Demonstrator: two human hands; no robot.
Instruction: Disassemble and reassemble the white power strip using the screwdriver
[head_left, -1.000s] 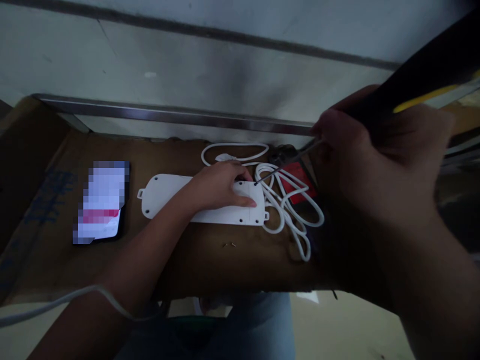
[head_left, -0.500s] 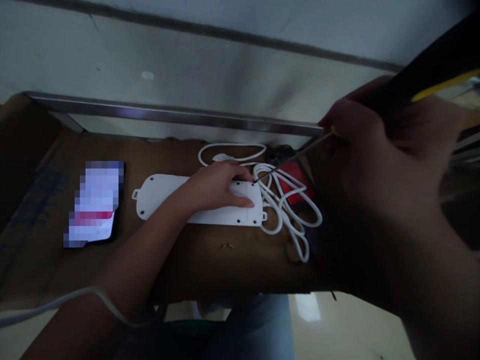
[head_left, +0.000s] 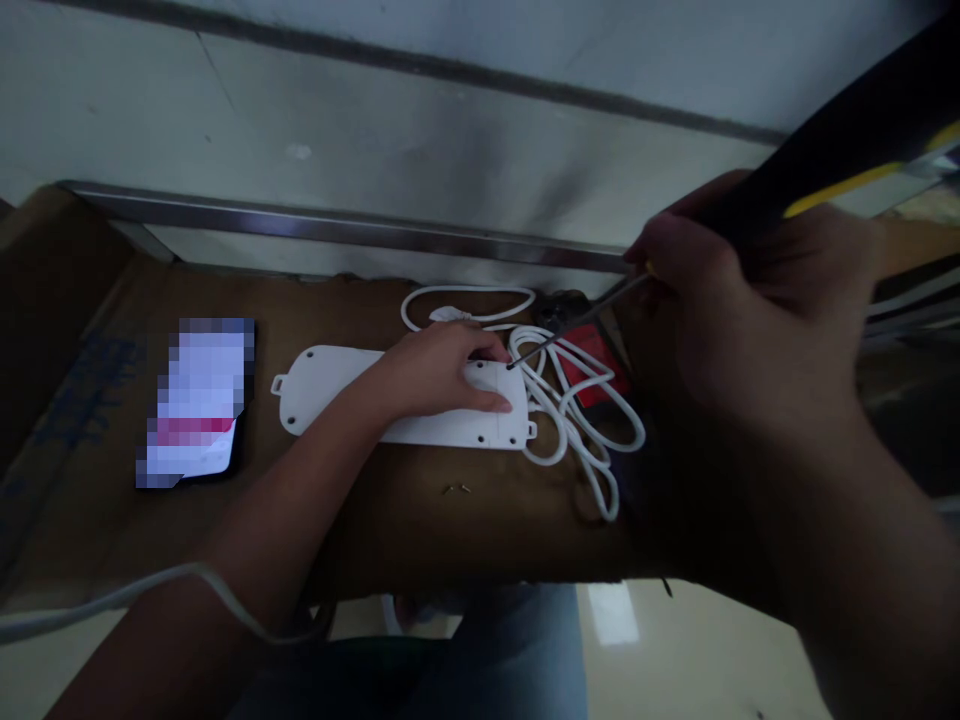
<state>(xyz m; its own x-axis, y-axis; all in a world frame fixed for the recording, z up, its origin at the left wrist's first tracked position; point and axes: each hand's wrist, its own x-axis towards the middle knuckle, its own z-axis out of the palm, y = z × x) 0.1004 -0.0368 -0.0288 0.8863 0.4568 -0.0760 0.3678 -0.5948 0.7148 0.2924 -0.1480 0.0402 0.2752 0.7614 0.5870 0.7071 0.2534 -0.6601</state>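
A white power strip [head_left: 337,390] lies face down, screw holes along its edges and a hanging tab at either end. My left hand [head_left: 439,370] grips it near the right end, thumb on the back and fingers over the far edge. My right hand [head_left: 757,285] is closed around a black-and-yellow screwdriver [head_left: 592,312]. Its long thin shaft slants down to the hole at the far right corner; whether a screw sits there I cannot see. Two small screws [head_left: 456,489] lie in front of the strip. The strip's white cord [head_left: 600,380] is coiled to the right.
The work lies on brown cardboard [head_left: 397,540] against a pale panel [head_left: 300,120] with a metal trim. A lit phone [head_left: 202,400] is at the left. Under the cord are a red item [head_left: 577,350] and a dark object [head_left: 559,308]. Another white cable [head_left: 97,597] crosses my left forearm.
The view has shifted slightly. My right hand and the screwdriver handle have moved a little left and turned, while the tip stays at the same corner hole. My left hand keeps its grip.
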